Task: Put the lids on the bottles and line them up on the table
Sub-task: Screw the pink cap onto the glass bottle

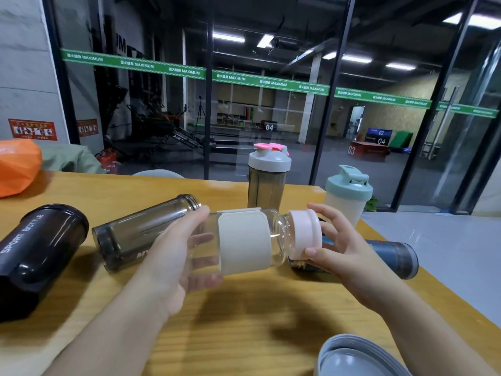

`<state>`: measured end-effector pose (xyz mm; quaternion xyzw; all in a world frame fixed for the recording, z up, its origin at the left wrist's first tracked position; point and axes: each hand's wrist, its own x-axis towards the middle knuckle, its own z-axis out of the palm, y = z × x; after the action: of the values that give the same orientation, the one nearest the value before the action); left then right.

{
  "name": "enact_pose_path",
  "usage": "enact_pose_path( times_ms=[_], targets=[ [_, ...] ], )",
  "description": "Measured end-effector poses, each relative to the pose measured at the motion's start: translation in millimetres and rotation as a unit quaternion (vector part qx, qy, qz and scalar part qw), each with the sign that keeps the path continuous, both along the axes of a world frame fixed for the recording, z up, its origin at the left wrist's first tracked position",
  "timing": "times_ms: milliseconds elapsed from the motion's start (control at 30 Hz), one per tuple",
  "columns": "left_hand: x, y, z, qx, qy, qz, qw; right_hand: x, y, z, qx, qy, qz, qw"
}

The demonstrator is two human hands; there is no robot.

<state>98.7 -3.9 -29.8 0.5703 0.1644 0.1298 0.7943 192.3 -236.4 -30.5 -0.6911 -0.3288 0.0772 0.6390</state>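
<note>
Clear bottle [244, 242] lies sideways in left hand's [173, 264] clamped grip, right hand [336, 245] gripping its pink lid [303, 234].

Clear glossy plastic bottle [273, 240], matt cream sleeve [244, 242], smooth pink lid [305, 233]; beneath it, wood-grain bench [244, 321]; left of it, glossy black bottle [40, 251].

A gym: glass wall [271, 104] with green "MAXIMUM" banding, numbered plyo boxes [368, 150], rowing machines [173, 131] behind.
</note>
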Motion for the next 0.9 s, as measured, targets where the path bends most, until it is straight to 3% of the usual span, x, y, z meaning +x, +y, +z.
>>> enact_pose_path(
  times_ms=[400, 900],
  targets=[
    [3.1, 5.8, -2.0, -0.001, 0.027, 0.007, 1.000, 0.1, -5.1, 0.3, -0.034, 0.005, 0.055, 0.998],
    [3.6, 4.4, -3.4, 0.036, 0.010, 0.040, 0.998, -1.5, -1.7, -1.0, -0.069, 0.027, 0.038, 0.997]
  ],
)
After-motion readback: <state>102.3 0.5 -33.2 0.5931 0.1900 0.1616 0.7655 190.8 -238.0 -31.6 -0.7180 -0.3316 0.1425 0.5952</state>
